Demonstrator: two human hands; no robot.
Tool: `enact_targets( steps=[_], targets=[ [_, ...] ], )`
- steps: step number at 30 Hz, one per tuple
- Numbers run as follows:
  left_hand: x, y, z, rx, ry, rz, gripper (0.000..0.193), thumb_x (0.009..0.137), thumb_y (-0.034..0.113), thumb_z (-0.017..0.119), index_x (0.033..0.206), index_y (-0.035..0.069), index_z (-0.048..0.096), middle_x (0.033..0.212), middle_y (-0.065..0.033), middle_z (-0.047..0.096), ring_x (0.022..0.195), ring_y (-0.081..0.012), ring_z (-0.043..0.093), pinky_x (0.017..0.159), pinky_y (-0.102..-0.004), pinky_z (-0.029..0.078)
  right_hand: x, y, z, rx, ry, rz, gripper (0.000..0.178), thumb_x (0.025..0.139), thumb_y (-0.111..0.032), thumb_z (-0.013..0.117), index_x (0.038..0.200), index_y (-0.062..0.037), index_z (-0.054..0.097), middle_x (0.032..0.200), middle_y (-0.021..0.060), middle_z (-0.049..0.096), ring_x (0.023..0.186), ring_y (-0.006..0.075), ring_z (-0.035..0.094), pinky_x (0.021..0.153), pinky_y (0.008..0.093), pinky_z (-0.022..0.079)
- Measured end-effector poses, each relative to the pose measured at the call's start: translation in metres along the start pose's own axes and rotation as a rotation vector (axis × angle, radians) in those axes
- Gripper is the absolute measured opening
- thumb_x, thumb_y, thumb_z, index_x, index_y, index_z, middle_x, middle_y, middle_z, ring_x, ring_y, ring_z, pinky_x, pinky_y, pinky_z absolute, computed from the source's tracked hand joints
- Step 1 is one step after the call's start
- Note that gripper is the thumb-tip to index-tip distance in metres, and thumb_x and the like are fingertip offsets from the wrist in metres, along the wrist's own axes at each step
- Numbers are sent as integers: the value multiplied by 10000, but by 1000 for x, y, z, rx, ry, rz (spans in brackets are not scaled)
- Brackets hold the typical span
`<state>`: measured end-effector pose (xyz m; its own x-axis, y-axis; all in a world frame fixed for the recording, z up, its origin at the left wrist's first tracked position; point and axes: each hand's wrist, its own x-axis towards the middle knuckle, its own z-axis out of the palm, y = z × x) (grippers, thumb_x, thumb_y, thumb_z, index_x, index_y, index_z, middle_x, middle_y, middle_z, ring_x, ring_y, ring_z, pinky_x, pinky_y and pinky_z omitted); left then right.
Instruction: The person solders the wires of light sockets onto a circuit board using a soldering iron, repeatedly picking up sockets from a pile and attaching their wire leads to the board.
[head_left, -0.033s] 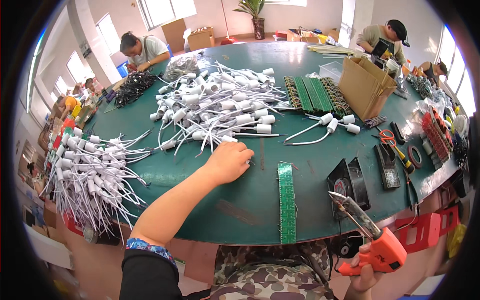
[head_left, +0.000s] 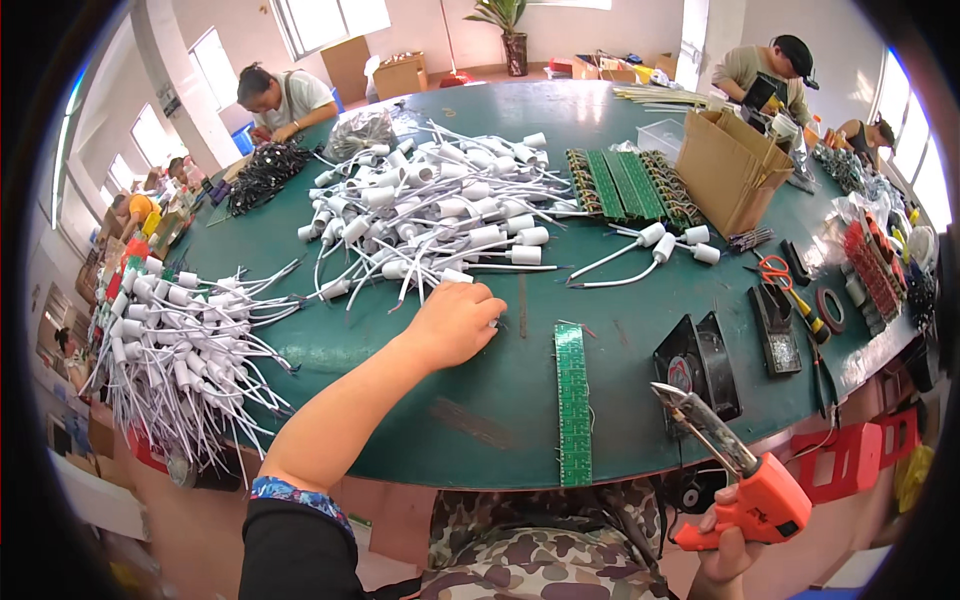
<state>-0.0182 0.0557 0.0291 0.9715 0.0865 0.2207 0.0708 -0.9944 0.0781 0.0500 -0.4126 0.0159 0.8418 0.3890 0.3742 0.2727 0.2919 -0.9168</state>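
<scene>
My left hand (head_left: 455, 325) rests at the near edge of a big heap of white lamp sockets with wires (head_left: 440, 205). Its fingers are curled closed, and the palm hides whatever they hold; one white socket (head_left: 457, 276) shows just beyond the knuckles. At the lower right, my right hand (head_left: 730, 545) grips a red-orange soldering gun (head_left: 768, 505) by its handle, the metal tip pointing up and left near a black fan (head_left: 697, 370). Between the hands, a long narrow green circuit board (head_left: 573, 410) lies on the green table (head_left: 500, 430) at its near edge.
More wired sockets (head_left: 185, 345) hang over the table's left edge. Stacked circuit boards (head_left: 632, 186) and a cardboard box (head_left: 730, 175) stand far right. Scissors (head_left: 774, 270), a black tray (head_left: 775, 330) and tape (head_left: 830, 311) lie right. Other people work across the table.
The soldering gun's tip has shifted very slightly to the left. My left hand stays in place.
</scene>
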Motion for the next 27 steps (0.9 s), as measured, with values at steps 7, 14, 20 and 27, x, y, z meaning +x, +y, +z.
enact_targets(
  steps=[7,14,20,27],
  targets=[
    [-9,71,-43,-353,340,216,329,806,124,800,1106,84,672,1033,-74,678,907,-277,649,830,-405,487,-9,13,13,102,-3,118,678,943,-421,692,1341,83,476,1147,154,646,773,141,631,722,291,550],
    [-21,123,-35,-941,55,110,406,842,193,850,1133,56,603,1071,-104,703,893,-232,698,801,-345,569,49,7,69,130,-258,301,386,906,-46,734,1252,33,581,1099,131,684,910,185,679,764,339,586],
    [-17,145,-23,-1076,67,162,439,823,199,869,1130,49,594,1068,-118,714,901,-243,706,809,-355,575,57,26,94,-48,-327,74,874,875,86,715,1580,-68,222,1153,133,667,971,162,672,858,325,564],
    [-21,155,-28,-1039,59,205,437,833,191,857,1145,49,585,1048,-122,705,867,-269,698,785,-366,569,70,15,100,-249,-270,-257,206,802,18,746,997,-14,689,938,134,691,804,275,676,709,372,533]
  ],
)
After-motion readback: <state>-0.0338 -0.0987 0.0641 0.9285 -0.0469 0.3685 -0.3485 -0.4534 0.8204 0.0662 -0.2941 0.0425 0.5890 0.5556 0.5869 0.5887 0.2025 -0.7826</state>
